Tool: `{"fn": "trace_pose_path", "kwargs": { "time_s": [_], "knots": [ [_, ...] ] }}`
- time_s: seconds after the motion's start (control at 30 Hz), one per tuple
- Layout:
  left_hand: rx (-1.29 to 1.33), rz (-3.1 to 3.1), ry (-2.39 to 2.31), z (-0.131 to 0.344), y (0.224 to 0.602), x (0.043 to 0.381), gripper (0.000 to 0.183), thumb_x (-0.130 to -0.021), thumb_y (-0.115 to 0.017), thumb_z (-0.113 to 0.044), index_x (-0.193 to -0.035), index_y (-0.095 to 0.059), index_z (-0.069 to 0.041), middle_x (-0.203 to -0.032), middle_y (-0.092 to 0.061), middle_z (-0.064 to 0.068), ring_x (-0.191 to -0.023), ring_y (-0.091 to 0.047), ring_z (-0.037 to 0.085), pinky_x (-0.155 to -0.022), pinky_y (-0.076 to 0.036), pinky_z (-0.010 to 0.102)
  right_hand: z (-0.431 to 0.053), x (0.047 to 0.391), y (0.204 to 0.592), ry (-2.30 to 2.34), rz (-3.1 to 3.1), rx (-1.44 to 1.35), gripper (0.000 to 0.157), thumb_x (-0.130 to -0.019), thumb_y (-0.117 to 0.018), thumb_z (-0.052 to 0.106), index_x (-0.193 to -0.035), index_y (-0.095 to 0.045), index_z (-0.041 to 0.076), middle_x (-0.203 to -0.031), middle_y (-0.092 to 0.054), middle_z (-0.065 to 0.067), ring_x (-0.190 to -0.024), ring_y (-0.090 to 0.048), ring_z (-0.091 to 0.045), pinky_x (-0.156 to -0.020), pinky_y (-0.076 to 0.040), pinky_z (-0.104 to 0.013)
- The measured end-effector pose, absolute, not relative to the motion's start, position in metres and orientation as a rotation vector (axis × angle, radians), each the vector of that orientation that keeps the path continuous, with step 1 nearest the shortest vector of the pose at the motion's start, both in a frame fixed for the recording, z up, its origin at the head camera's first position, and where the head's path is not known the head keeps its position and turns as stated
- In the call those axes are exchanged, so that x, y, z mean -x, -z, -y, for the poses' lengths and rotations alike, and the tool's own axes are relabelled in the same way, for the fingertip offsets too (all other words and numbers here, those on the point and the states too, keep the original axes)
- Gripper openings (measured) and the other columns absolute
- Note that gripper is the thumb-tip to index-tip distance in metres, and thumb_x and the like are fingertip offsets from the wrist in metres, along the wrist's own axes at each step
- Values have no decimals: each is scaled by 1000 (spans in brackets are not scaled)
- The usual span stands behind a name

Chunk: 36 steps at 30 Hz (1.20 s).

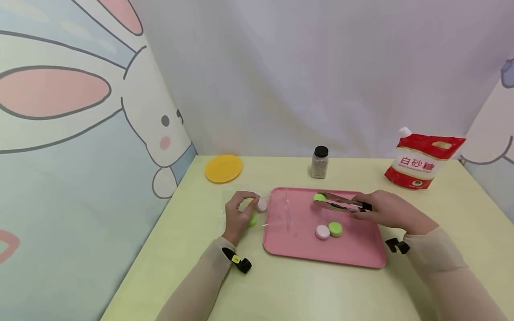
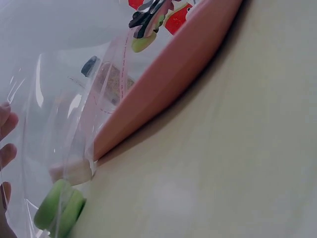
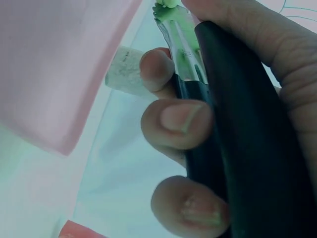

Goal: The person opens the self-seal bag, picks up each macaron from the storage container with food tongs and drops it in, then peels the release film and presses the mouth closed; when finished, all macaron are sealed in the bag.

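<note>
Here we are gripping black-handled tongs (image 3: 247, 109) in our right hand (image 1: 384, 208), the arms pinching a green macaron (image 1: 319, 197) over the pink tray (image 1: 293, 244). Nearer us on that tray, a pale pink macaron (image 1: 322, 232) and a second green one (image 1: 335, 229) are sitting side by side. To the left, our left hand (image 1: 238, 217) is pinching a clear plastic bag (image 2: 58, 119) between thumb and fingers; the bag is overlapping the tray's left edge, and another pale macaron (image 1: 262, 205) and another green one (image 1: 252, 220) are showing through its film beside the tray. Behind, we are seeing a yellow plate (image 1: 223, 169) lying at left, a black-lidded jar (image 1: 319, 165) standing past the tray, and a red-and-white pouch (image 1: 421, 161) resting at right.
</note>
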<state>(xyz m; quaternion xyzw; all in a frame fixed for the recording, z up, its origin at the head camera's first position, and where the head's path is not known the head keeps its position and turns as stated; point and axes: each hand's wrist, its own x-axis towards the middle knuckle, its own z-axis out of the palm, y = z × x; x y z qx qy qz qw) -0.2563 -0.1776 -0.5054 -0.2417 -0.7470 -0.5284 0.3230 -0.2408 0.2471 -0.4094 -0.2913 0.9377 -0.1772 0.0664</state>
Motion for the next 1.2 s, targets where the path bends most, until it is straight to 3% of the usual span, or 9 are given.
{"fn": "trace_pose_path", "kwargs": {
  "time_s": [0.2, 0.37, 0.5, 0.6, 0.8, 1.03, 1.2],
  "knots": [
    [652, 1928, 1363, 174, 498, 252, 10, -89, -73, 1, -97, -73, -5, -96, -72, 8, -93, -67, 23, -92, -52, 32, -240, 247, 409, 548, -2818, 898, 32, -89, -77, 37, -111, -70, 16, -77, -60, 13, -64, -51, -4, -57, -43, -25],
    [657, 1882, 1350, 168, 482, 242, 12, -86, -71, 11, -96, -71, 5, -93, -71, 17, -90, -67, 31, -87, -54, 39, -230, 250, 403, 555, -2821, 950, 30, -88, -77, 42, -105, -70, 19, -72, -56, 13, -62, -49, -4, -54, -40, -25],
    [618, 1891, 1332, 170, 491, 249, 11, -87, -72, 8, -97, -71, 2, -95, -72, 15, -91, -67, 31, -84, -52, 45, -214, 253, 398, 549, -2817, 1013, 34, -88, -72, 54, -99, -68, 22, -68, -53, 15, -61, -48, -3, -55, -40, -25],
    [591, 1909, 1331, 173, 500, 254, 11, -89, -74, 2, -98, -73, -3, -97, -73, 10, -94, -67, 26, -84, -52, 41, -198, 256, 396, 566, -2782, 1076, 38, -89, -68, 61, -100, -69, 24, -66, -52, 16, -60, -48, -3, -58, -41, -26],
    [589, 1926, 1366, 177, 505, 256, 9, -92, -73, -7, -100, -74, -11, -100, -73, 2, -97, -67, 20, -88, -52, 35, -161, 264, 402, 576, -2671, 1185, 23, -92, -72, 43, -107, -70, 26, -72, -57, 17, -63, -50, -1, -62, -44, -26],
    [596, 1938, 1375, 177, 504, 254, 9, -92, -73, -7, -100, -74, -12, -99, -73, 2, -97, -67, 20, -91, -52, 33, -125, 275, 411, 561, -2618, 1331, 11, -89, -74, 31, -94, -68, 24, -69, -55, 14, -59, -46, -2, -59, -42, -26],
    [614, 1925, 1375, 176, 506, 255, 11, -91, -73, -3, -100, -74, -10, -99, -73, 5, -97, -67, 22, -93, -52, 34, -107, 279, 414, 562, -2584, 1386, 14, -89, -73, 31, -84, -62, 25, -67, -49, 14, -59, -42, -3, -57, -39, -26]
  ]
}}
